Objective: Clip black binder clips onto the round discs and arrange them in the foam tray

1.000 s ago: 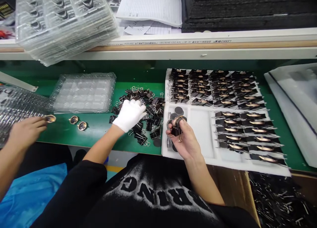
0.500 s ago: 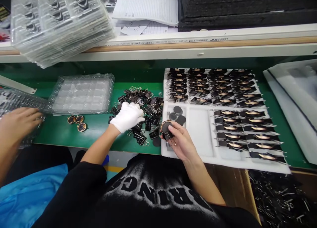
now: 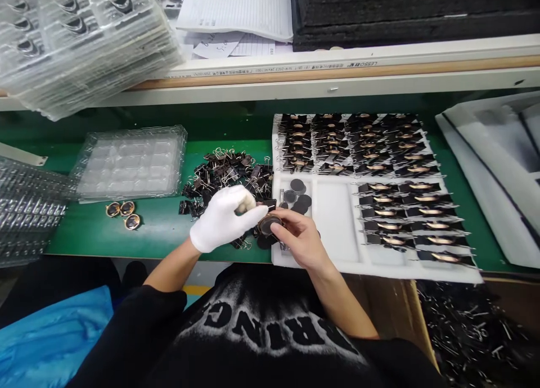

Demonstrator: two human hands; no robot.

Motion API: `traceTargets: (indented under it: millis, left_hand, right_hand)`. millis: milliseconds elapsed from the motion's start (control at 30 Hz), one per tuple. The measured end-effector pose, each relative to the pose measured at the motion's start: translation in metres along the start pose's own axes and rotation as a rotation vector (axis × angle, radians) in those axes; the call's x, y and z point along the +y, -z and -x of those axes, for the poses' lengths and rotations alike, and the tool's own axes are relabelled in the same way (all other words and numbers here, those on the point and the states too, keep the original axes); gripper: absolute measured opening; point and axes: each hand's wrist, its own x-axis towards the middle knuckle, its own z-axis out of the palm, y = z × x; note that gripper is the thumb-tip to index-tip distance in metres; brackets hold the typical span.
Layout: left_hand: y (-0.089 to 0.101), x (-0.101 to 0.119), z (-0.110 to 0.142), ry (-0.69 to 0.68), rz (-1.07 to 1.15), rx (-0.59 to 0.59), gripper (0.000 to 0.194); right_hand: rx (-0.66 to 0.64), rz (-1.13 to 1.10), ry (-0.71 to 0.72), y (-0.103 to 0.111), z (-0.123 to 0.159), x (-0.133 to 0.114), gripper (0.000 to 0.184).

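My left hand (image 3: 225, 216), in a white glove, is closed with a black binder clip (image 3: 269, 204) at its fingertips, close against the work in the other hand. My bare right hand (image 3: 301, 237) grips a round gold-rimmed piece (image 3: 268, 225) with a dark disc on its face, thumb pressed on the disc. Behind the glove spreads a heap of binder clips (image 3: 225, 166). Loose dark discs (image 3: 297, 186) lie in a compartment of the white foam tray (image 3: 337, 219). Rows of clipped gold-rimmed pieces (image 3: 382, 212) fill other parts of that tray.
Several gold-rimmed round pieces (image 3: 127, 209) lie on the green table (image 3: 90, 230) at left, before a clear plastic tray (image 3: 130, 160). Stacked clear trays (image 3: 84, 56) overhang the shelf edge (image 3: 253, 79). A box of black clips (image 3: 476, 326) stands below right.
My left hand has come from the clip heap towards my right hand, now with a binder clip. My right hand has shifted slightly left. Another person's hand at far left has gone from view.
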Motion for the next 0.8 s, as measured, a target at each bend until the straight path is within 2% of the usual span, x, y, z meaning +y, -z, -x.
traceTargets:
  millis: [67,167,233,367,533,633,800]
  left_hand:
    - [-0.001,0.001,0.002,0.035,-0.1,0.019,0.028]
    - [0.0,-0.005,0.001,0.125,-0.106,-0.192,0.026]
    - [-0.002,-0.009,0.0,0.116,-0.037,-0.294,0.024]
    - [-0.01,-0.011,-0.001,0.143,0.039,-0.264,0.036]
    - [-0.001,-0.014,-0.002,0.214,0.013,-0.363,0.033]
    - [0.009,-0.017,-0.003,0.144,0.056,-0.425,0.035]
    - [0.015,-0.015,-0.007,-0.052,-0.051,-0.471,0.037]
  right_hand:
    - [-0.018,0.008,0.019,0.002,0.0,-0.005,0.017]
    - [-0.021,0.031,0.017,0.003,0.002,-0.01,0.016]
    - [-0.017,0.041,-0.002,0.002,0.003,-0.011,0.015]
    - [0.018,0.059,-0.022,0.004,0.005,-0.011,0.019]
    - [0.089,0.126,-0.061,0.021,0.005,-0.02,0.023]
    - [0.069,0.236,-0.078,0.034,0.002,-0.027,0.019]
    - [-0.049,0.456,-0.008,0.046,-0.004,-0.028,0.016]
